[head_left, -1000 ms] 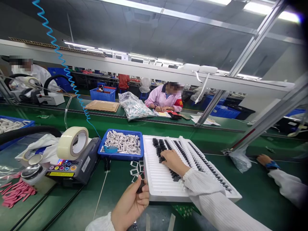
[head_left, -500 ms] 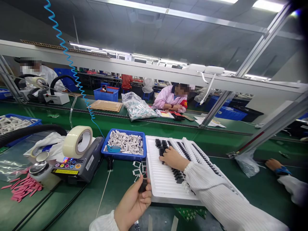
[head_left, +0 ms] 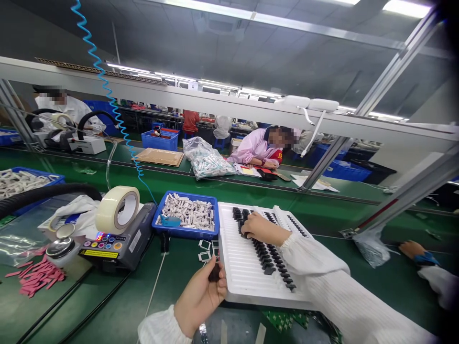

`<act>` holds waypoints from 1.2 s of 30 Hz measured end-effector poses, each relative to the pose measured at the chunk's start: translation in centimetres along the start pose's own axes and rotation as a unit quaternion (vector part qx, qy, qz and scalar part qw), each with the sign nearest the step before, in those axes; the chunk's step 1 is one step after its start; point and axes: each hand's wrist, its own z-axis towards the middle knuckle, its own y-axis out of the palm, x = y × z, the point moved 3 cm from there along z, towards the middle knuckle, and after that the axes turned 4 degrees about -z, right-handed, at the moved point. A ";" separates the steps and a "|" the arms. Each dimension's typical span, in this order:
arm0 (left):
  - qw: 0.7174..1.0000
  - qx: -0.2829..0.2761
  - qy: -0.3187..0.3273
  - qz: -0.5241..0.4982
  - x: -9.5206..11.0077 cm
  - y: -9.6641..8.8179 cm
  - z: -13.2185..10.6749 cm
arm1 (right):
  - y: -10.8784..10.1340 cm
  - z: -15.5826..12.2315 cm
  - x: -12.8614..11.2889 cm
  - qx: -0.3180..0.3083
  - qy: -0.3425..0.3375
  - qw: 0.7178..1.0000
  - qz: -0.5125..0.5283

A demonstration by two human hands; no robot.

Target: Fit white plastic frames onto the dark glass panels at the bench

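Observation:
A white slotted tray lies on the green bench in front of me, with rows of small black parts standing in its slots. My right hand rests on the far rows, fingers curled down onto the black parts near the tray's back edge. My left hand is at the tray's near left corner, closed round a small black part held between thumb and fingers. Small white frame pieces lie loose on the bench left of the tray.
A blue bin of white pieces stands behind the loose frames. A tape dispenser machine carrying a tape roll sits left; pink strips lie beyond it. A neighbour's hand rests at right. A person in pink works opposite.
My right hand has slid toward the tray's far rows, uncovering black parts in the middle. My left hand stays at the tray's corner with the black part. The view shifted slightly.

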 end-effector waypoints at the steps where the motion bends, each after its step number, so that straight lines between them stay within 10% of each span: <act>1: 1.000 0.004 0.005 0.005 0.1 0.0 0.1 | -1.0 -0.4 -0.9 0.015 -0.009 1.000 0.021; 9: 0.998 0.002 0.000 0.065 -0.8 0.9 -0.4 | -4.7 -1.6 -9.1 -0.048 -0.136 0.944 0.297; 25: 0.994 0.021 0.095 0.048 0.1 0.1 -2.2 | -3.0 0.3 -10.9 0.075 -0.060 0.941 0.325; 36: 0.978 -0.078 0.170 0.097 0.4 0.8 -3.6 | -1.4 -0.3 -14.2 0.154 -0.067 0.949 0.266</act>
